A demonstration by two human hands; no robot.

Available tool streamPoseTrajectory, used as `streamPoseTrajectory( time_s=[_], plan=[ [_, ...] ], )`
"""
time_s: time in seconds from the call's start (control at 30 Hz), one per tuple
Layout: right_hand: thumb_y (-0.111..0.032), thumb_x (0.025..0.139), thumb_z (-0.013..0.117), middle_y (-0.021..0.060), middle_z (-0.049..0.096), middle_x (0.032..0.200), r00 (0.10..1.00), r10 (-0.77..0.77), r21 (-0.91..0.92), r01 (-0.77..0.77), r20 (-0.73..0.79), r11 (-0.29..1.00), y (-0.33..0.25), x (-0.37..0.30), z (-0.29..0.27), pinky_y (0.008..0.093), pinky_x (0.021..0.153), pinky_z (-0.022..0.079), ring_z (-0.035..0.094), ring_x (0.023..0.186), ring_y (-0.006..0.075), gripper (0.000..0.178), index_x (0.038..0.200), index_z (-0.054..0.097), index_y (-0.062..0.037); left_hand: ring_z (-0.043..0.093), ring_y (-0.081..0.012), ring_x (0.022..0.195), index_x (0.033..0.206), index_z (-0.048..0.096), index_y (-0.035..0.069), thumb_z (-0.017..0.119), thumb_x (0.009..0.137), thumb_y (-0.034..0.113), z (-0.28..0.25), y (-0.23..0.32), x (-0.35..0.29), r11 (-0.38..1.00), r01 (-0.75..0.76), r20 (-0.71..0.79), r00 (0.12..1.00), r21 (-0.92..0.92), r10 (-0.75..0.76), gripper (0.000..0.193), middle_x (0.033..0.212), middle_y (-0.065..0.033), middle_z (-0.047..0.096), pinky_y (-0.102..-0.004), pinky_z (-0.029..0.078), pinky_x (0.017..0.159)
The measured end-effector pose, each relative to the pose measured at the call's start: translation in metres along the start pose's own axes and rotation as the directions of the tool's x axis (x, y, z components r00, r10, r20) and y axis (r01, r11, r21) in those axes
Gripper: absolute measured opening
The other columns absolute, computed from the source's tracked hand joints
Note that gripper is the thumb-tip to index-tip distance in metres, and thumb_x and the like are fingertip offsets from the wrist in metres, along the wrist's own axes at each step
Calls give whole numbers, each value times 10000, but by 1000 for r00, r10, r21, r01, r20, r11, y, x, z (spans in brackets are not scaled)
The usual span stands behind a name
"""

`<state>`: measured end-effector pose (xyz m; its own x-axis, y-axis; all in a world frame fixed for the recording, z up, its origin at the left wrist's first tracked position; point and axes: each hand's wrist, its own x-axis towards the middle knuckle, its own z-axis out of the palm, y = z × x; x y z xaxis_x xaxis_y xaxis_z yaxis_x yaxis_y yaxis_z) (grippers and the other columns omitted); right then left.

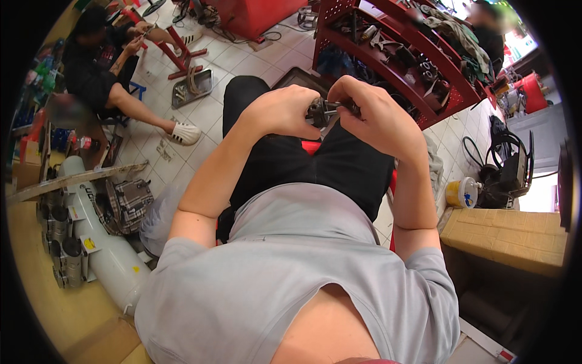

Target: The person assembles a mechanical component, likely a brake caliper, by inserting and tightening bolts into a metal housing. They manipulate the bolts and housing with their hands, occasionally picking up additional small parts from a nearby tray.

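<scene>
- Left hand [282, 112]: fingers curled round a dark metal part [315, 115], thumb on the near side; grasp looks firm.
- Right hand [379, 121]: thumb and fingers bent in, pinching a slim dark piece [353, 108] just right of the part; mostly covered by the fingers, so can't tell whether it's a tool or a component.
- Part location: between the two hands, up off the lap, above the far end of the dark trousers [285, 161]. Bright metal shows in the gap between the hands.
- Step in hand, my read: two-handed fine work, left steadying, right working at the part's right side. Can't tell fitting from removing.
- Next move probably calls for left grip kept steady, right piece lined up with the part, small controlled finger motion; slipping off looks the main risk.
- Around: dark tray [297, 77] on the floor beyond the knees; smaller metal tray [204, 85] far left; red shelf unit [330, 36] far right, loaded with parts; seated co-worker [91, 67] far left, hands on own piece.
</scene>
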<state>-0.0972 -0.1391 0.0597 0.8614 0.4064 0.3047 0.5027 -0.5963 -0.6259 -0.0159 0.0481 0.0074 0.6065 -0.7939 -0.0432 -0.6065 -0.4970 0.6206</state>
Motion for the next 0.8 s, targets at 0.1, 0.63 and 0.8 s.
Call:
streamPoseTrajectory(
  time_s=[0.1,0.63,0.8],
  plan=[
    [-7,774,597,111,622,829,998,-64,-73,65,20,995,5,3,3,297,589,462,590,643,209,141,912,623,-9,621,-283,682,767,626,16,703,600,271,1,5,-1,994,93,115,988,55,-99,314,708,-130,629,-364,490,626],
    [-22,784,636,105,620,804,990,-131,-83,135,51,987,9,12,20,320,609,480,605,663,234,209,992,644,-8,617,-250,645,796,627,19,690,639,326,-2,19,-5,964,187,305,922,188,-238,351,671,-110,621,-354,488,606],
    [-19,810,620,119,622,896,993,-116,-119,119,30,986,6,9,24,335,640,487,614,737,263,256,1062,664,-29,631,-243,655,786,639,19,694,629,340,4,10,-2,954,200,289,921,223,-261,361,678,-102,636,-347,498,616]
  ],
)
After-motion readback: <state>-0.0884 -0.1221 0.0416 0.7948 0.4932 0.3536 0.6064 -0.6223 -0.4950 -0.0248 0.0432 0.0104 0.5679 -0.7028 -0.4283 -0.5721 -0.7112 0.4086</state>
